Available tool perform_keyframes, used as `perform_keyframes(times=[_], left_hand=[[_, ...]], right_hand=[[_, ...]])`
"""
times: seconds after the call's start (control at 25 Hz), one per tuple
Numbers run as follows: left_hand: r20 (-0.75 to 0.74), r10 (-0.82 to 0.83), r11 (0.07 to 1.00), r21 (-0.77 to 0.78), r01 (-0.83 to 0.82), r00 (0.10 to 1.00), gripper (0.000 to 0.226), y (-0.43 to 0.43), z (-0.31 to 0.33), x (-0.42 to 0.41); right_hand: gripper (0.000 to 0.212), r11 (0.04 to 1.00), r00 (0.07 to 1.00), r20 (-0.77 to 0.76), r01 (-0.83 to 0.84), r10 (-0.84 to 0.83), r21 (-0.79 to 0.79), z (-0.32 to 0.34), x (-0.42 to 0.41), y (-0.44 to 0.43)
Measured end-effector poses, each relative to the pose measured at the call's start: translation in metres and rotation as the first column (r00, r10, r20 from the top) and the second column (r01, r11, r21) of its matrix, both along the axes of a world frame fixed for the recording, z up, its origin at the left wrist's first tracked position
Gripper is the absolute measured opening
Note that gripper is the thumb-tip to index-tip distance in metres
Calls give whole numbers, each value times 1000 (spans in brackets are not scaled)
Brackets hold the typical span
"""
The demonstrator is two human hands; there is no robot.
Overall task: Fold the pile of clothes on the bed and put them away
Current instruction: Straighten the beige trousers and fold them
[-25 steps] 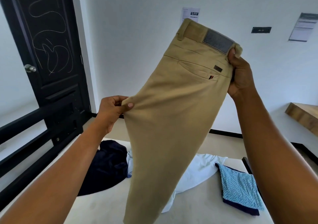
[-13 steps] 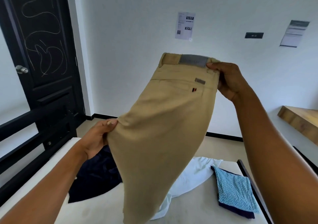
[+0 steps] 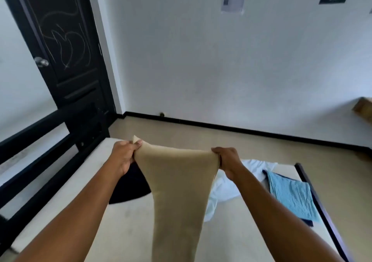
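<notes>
Khaki trousers (image 3: 177,197) hang stretched between my two hands above the bed (image 3: 124,227). My left hand (image 3: 123,155) grips their upper left edge and my right hand (image 3: 227,161) grips the upper right edge, both at about the same height. The waistband is not visible; the cloth narrows downward and runs out of the bottom of the view. Behind the trousers on the mattress lie a dark navy garment (image 3: 130,187), a crumpled white garment (image 3: 227,189) and a folded light blue patterned cloth (image 3: 291,197).
A black door (image 3: 60,46) with a round knob stands at the left, beside a black bed rail (image 3: 40,161). A dark bed frame edge (image 3: 320,207) runs along the right. A wooden shelf corner (image 3: 362,108) sticks out at far right. Beige floor lies beyond the bed.
Both hands have come down with the trousers, from chest height to just above the bed. The right hand dropped most, so the top edge is now level and the waistband has turned out of sight.
</notes>
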State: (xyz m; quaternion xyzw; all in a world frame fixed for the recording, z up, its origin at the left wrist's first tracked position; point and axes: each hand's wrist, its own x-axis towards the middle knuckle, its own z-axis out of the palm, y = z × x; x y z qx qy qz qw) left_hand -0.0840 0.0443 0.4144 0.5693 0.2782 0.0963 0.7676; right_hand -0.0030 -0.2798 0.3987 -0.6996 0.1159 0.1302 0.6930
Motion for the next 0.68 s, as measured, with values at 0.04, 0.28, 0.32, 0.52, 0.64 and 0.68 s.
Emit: perform_keyframes(times=[0.04,0.28,0.32,0.52,0.64,0.68], left_hand=[[-26,3,1000,0,-3,1000,4,2,-6,0],[-22,-86,996,35,87,996,62,11,-14,3],[8,-145,988,54,145,989,71,10,-9,7],[89,-509,807,397,438,856,65,-31,23,22],[65,-526,654,668,355,848,56,-59,35,35],[63,-522,581,756,301,850,50,-70,38,41]], right_hand=[[19,999,1000,6,30,-30,-38,0,2,2],[29,984,985,171,19,12,-180,25,-23,-12],[29,977,978,209,36,9,-211,34,-24,-19],[45,893,969,226,17,96,-450,66,-36,-70],[50,825,974,214,67,67,-561,83,-49,-98],[48,798,976,213,88,51,-596,87,-53,-106]])
